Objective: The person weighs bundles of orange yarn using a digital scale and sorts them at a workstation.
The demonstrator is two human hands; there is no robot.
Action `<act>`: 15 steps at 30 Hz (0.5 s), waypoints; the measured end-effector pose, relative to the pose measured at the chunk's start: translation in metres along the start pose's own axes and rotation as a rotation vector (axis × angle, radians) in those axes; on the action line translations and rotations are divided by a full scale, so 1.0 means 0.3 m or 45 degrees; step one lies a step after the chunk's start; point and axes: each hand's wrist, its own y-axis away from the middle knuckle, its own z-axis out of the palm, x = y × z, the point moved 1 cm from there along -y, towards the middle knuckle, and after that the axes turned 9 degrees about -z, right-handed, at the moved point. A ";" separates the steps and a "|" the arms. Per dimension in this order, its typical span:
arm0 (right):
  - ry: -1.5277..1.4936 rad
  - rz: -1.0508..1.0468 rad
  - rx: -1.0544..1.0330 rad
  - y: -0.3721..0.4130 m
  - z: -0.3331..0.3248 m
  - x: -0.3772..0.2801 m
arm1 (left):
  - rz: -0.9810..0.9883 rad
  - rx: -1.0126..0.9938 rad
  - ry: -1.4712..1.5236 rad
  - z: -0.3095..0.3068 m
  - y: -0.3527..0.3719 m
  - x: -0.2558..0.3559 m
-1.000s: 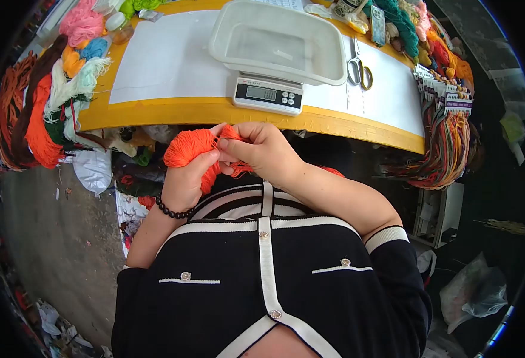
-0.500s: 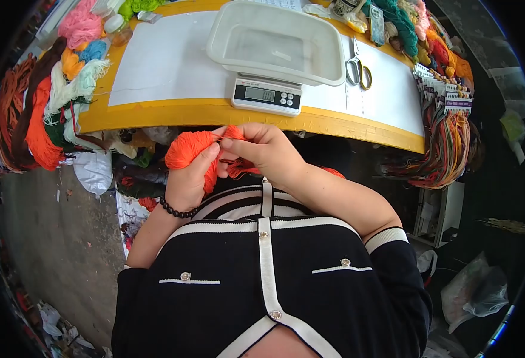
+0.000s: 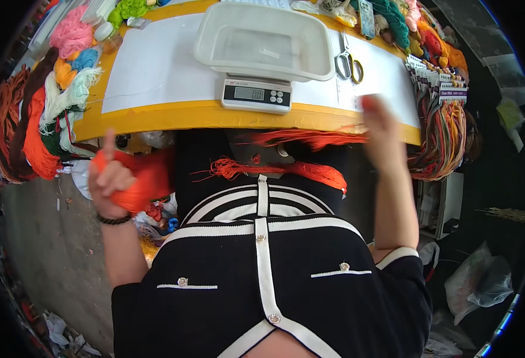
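At the left, my left hand [image 3: 114, 179] is wrapped round a large red-orange yarn bundle [image 3: 146, 179], blurred by motion. Out to the right, my right hand [image 3: 383, 128] is closed on one end of a thinner red-orange strand bundle [image 3: 316, 138], which stretches leftward below the table edge. Another red-orange skein [image 3: 310, 171] lies across my lap. Beyond the hands, a digital scale [image 3: 256, 94] carries an empty translucent plastic tub [image 3: 262, 45].
Scissors [image 3: 349, 64] lie on the white sheet right of the tub. Coloured yarn [image 3: 71, 36] is heaped at the table's left, and labelled thread cards [image 3: 447, 95] hang at the right. The yellow table edge [image 3: 185, 117] curves in front of me.
My hands were together at the yarn and are now wide apart, the left with the big bundle, the right with the thin strands. The lap skein is now uncovered. The view has shifted slightly.
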 end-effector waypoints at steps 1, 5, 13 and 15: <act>-0.062 0.112 -0.443 0.021 0.091 -0.044 | -0.076 -0.079 0.023 -0.052 -0.027 -0.049; -0.254 -0.538 -1.029 0.068 0.336 -0.273 | -0.439 0.427 -0.652 0.031 -0.250 -0.264; -0.280 -0.682 -0.563 0.055 0.255 -0.292 | -0.770 0.520 -0.678 0.119 -0.361 -0.333; -0.045 -0.787 -0.520 0.065 0.245 -0.273 | -0.563 0.444 -0.950 0.119 -0.378 -0.341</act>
